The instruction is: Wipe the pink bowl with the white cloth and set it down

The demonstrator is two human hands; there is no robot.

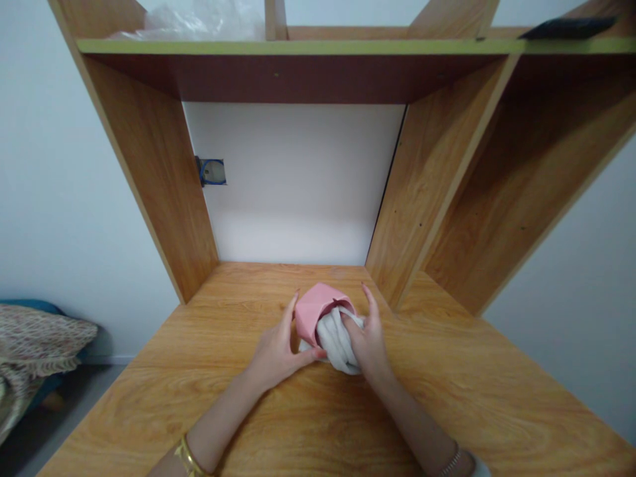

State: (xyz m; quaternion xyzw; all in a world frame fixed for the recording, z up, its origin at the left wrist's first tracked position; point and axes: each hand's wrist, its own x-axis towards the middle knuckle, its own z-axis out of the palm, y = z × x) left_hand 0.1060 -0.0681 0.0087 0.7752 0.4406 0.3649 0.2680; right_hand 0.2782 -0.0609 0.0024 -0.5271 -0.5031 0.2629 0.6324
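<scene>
A pink cup-like container (314,309) lies tilted over the desk, its mouth turned toward me and to the right. Partly inside that mouth is a bunched white cloth (338,339), with some of it spilling out in front. My left hand (281,348) grips the pink container from the left, thumb at its lower rim and fingers along its far side. My right hand (368,338) is on the cloth, thumb pressed into its folds and the index finger raised apart. The inside of the container is mostly hidden by the cloth.
The wooden desk top (209,384) spreads around my hands. Upright wooden panels (149,165) and a shelf (308,48) frame the back. Clear plastic wrap (203,21) and a dark flat object (569,28) lie on the shelf. A wall box (213,171) is at back left; a fringed blanket (42,334) is at far left.
</scene>
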